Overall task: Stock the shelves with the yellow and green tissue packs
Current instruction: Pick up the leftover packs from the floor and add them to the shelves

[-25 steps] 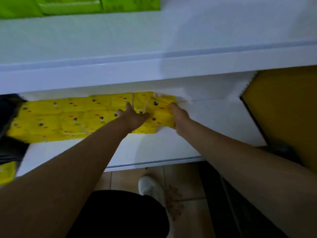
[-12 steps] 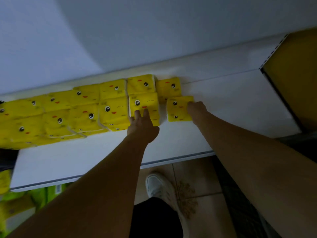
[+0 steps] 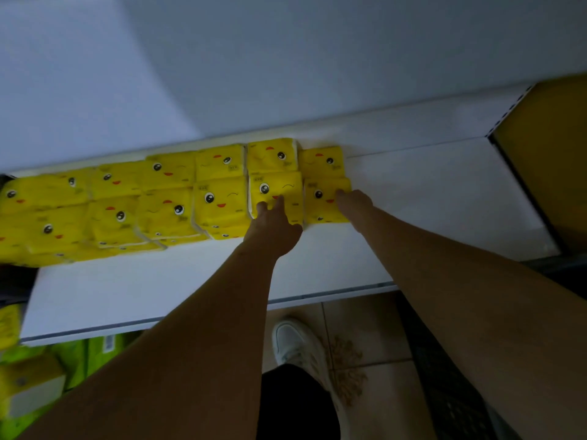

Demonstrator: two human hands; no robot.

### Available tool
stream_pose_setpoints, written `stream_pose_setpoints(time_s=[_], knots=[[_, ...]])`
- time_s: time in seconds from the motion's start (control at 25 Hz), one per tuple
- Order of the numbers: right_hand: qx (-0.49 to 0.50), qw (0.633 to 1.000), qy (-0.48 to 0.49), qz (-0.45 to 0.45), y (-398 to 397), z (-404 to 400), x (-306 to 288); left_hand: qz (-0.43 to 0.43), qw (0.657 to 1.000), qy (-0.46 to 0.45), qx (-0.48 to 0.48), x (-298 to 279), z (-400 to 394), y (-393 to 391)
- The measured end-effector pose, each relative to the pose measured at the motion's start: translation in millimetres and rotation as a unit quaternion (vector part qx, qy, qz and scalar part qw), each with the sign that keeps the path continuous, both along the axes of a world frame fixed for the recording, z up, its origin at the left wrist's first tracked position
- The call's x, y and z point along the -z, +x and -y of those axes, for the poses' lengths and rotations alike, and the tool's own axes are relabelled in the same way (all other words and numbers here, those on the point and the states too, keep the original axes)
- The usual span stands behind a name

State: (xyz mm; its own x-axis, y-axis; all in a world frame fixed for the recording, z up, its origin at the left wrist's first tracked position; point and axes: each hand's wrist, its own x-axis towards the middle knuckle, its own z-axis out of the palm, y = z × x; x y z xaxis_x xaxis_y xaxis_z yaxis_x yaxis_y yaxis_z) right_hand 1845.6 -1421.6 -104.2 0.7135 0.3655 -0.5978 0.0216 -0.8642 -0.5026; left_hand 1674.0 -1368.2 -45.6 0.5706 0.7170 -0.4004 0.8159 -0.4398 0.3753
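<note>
Several yellow tissue packs (image 3: pixel 165 198) with cartoon faces lie in two rows along the back of a white shelf (image 3: pixel 428 192). My left hand (image 3: pixel 273 223) rests with straight fingers on the front of a pack (image 3: pixel 275 190) in the second column from the right. My right hand (image 3: pixel 353 202) touches the right side of the end pack (image 3: pixel 322 198) in the front row, pressing it against its neighbour. Green tissue packs (image 3: pixel 92 350) show below the shelf at the lower left.
The right half of the shelf is bare white up to a yellow side panel (image 3: pixel 552 147). Another white shelf (image 3: pixel 286 58) overhangs above. Below are a tiled floor (image 3: pixel 374 331), my white shoe (image 3: pixel 297 344), and a dark crate (image 3: pixel 451 401) on the right.
The end pack has slid left and now sits tight against the row. My left hand has moved a little forward onto its pack. The view tipped down from the upper shelf.
</note>
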Motion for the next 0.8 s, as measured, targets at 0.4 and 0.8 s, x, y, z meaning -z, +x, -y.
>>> stream_pose_setpoints(time_s=[0.4, 0.8], knots=[[-0.245, 0.940, 0.162, 0.175, -116.3, -66.6, -142.3, 0.053, 0.995, -0.083, -0.021, -121.2, 2.3, -83.9], [-0.609, 0.765, 0.124, 0.168, -437.3, -93.7, -212.4, 0.028, 0.949, -0.014, -0.314, -91.9, 56.3, -428.3]])
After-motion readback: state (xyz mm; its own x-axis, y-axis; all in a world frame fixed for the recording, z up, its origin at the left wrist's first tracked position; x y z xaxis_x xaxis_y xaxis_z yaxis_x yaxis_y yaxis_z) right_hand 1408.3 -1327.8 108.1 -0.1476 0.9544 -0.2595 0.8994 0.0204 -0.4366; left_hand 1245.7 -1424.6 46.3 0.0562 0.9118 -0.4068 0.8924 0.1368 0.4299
